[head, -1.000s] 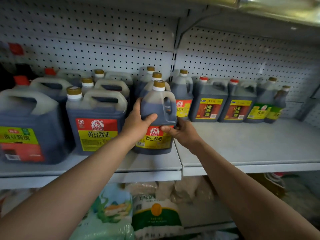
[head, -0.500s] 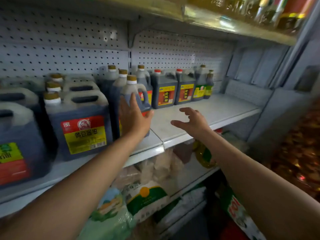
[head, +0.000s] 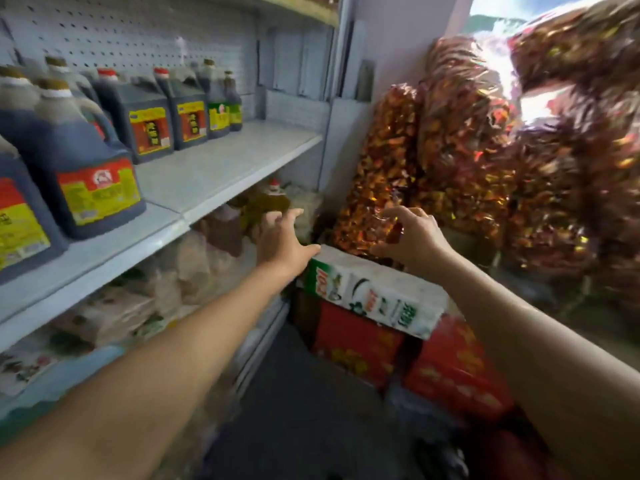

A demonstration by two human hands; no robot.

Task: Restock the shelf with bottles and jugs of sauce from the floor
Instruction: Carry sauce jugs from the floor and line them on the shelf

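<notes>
Although both forearms are cut off by the lower edge of the frame, the two hands are seen stretched forward with nothing held in them. The left hand point(head: 282, 237) is spread wide, fingers straight, and the right hand point(head: 410, 237) is held with fingers loosely curved around empty air. Just beyond and below the hands, a white and green carton point(head: 374, 296) is stacked on red boxes point(head: 356, 341) on the floor; the print on all of them is smeared by motion blur and cannot be read.

To the left, the shelf point(head: 221, 171) is seen with its near and far ends stocked and a bare stretch along its front right part. The nearest jug point(head: 83, 161), dark with a red and yellow label, is stood at the front edge; another jug point(head: 17, 216) beside it is cut off by the left border. Farther back, two square jugs point(head: 149, 119) with red caps are lined against the pegboard, with smaller green-labelled bottles point(head: 220, 102) at the far end.

Under the shelf, bagged goods point(head: 114, 306) are blurred beyond telling. At the right, large clear bags of red and gold wrapped items point(head: 467, 150) are piled against the wall, their tops washed out by glare.
</notes>
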